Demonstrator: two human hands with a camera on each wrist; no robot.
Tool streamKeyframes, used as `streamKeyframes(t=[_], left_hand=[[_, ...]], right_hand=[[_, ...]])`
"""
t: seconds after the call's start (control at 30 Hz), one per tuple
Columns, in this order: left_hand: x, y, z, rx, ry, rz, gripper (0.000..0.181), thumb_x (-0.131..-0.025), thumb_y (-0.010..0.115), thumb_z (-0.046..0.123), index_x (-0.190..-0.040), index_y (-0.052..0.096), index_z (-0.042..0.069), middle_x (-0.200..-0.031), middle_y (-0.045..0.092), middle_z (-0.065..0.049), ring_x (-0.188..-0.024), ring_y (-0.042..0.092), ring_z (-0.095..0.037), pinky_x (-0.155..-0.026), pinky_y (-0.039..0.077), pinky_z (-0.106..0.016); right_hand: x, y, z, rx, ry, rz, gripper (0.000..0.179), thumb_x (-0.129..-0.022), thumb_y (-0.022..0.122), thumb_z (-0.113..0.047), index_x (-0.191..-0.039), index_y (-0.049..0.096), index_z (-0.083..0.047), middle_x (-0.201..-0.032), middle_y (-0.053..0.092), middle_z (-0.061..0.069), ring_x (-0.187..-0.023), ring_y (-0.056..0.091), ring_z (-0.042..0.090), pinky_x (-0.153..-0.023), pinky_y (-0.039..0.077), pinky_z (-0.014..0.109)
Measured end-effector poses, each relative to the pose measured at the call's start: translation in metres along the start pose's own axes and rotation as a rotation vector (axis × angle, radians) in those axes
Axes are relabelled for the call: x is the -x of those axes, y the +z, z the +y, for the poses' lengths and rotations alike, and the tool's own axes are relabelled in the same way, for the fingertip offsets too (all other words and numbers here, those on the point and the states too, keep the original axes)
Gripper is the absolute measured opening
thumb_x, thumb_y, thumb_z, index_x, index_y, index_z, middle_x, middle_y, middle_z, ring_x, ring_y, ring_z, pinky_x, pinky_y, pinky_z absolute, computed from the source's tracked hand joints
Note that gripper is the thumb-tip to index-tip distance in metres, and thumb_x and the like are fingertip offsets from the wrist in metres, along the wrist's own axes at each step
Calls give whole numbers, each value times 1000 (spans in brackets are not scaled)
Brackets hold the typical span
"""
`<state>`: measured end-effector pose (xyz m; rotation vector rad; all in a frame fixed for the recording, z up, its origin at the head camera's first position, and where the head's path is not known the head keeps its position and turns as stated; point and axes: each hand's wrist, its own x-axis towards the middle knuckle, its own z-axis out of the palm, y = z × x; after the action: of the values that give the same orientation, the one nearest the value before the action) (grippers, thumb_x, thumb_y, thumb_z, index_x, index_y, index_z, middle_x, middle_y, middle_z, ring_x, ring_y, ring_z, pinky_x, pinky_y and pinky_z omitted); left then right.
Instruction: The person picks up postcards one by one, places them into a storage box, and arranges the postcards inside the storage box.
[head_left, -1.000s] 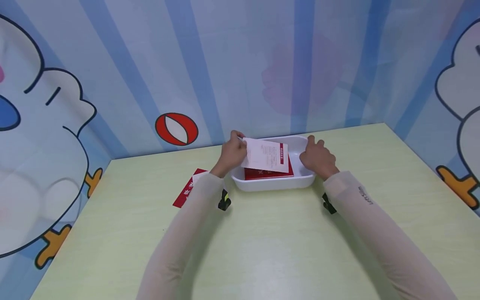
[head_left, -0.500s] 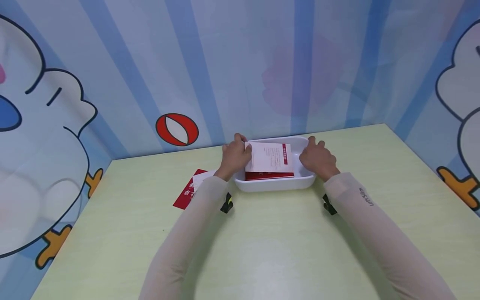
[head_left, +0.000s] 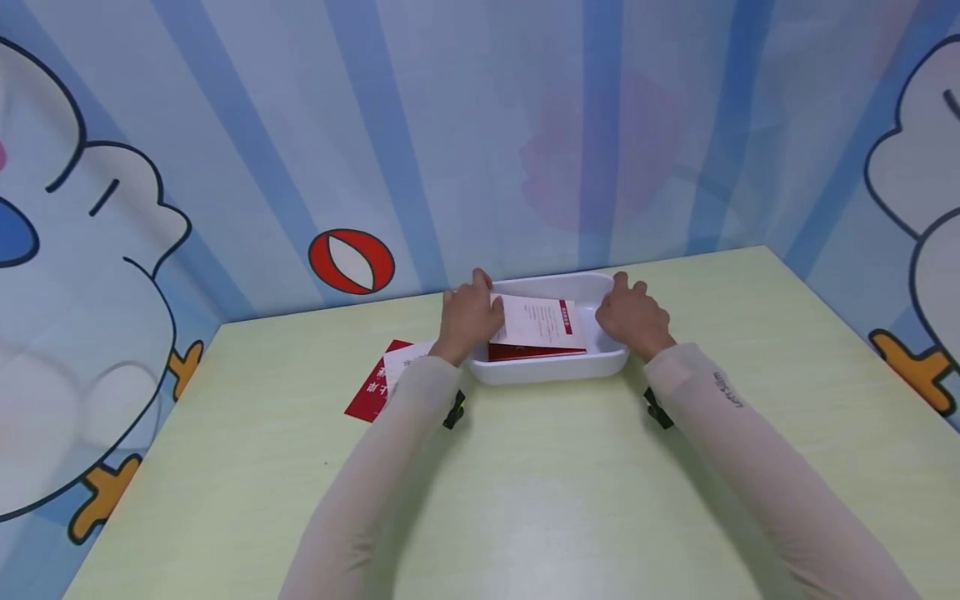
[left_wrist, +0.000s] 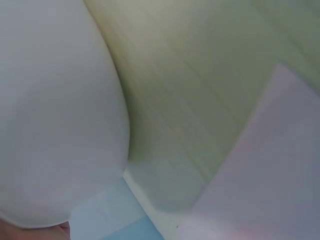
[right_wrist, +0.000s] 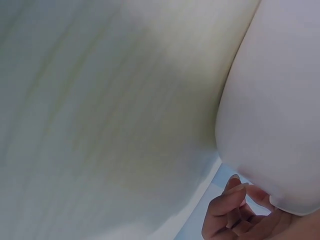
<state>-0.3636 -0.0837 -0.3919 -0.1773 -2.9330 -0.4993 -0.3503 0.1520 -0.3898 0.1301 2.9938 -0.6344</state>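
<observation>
A white plastic basin stands near the table's back edge. Inside it, a white printed card with a red strip lies tilted over a red printed card. My left hand grips the basin's left end, its thumb overlapping the white card's left edge. At the other end my right hand grips the rim. In the right wrist view, curled fingers show beside the basin wall. The left wrist view shows mostly the basin's outside, with only a bit of hand at the bottom corner.
Left of the basin, a red printed paper and a white sheet lie on the pale table, partly hidden by the left sleeve. A blue cartoon backdrop rises right behind the table's back edge.
The white card, held up by the left hand at first, has come down onto the red card. My left hand has shifted slightly right to the basin's rim. The right hand stays put.
</observation>
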Motion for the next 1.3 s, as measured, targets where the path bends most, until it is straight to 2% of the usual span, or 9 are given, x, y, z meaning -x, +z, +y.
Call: streamKeyframes(t=[0.23, 0.37, 0.67, 0.9, 1.3], left_hand=[[0, 0, 4, -159, 1, -50, 43, -103, 47, 32, -135, 45, 3, -109, 68, -11, -104, 61, -26, -96, 39, -41], [0, 0, 6, -215, -5, -69, 47, -103, 45, 32, -140, 43, 3, -112, 68, -10, -108, 61, -26, -99, 39, -41], [3, 0, 9, -365, 13, -83, 52, -102, 46, 31, -145, 39, 2, -121, 67, -8, -111, 57, -23, -97, 37, -39], [4, 4, 10, -497, 20, -99, 45, -101, 48, 33, -136, 45, 4, -119, 66, -6, -108, 54, -22, -101, 36, -40], [5, 7, 13, -574, 54, -115, 43, -100, 50, 34, -131, 48, 4, -109, 67, -5, -103, 50, -22, -102, 34, -39]], right_hand=[[0, -2, -2, 1, 12, -7, 58, -101, 31, -26, -151, 19, 3, -129, 43, 31, -102, 53, 40, -94, 49, 61], [2, -4, -3, -1, 10, -14, 57, -102, 28, -26, -151, 18, 3, -131, 43, 32, -103, 54, 40, -94, 49, 61], [3, -7, -3, 0, -9, -11, 57, -104, 25, -27, -151, 18, 3, -131, 43, 32, -103, 55, 42, -94, 49, 62], [4, -5, -5, -5, -9, -14, 58, -104, 26, -28, -152, 17, 3, -132, 42, 33, -104, 54, 42, -94, 49, 63], [4, -6, -3, 1, 1, -7, 59, -104, 25, -28, -153, 16, 3, -134, 42, 33, -107, 54, 44, -96, 48, 64]])
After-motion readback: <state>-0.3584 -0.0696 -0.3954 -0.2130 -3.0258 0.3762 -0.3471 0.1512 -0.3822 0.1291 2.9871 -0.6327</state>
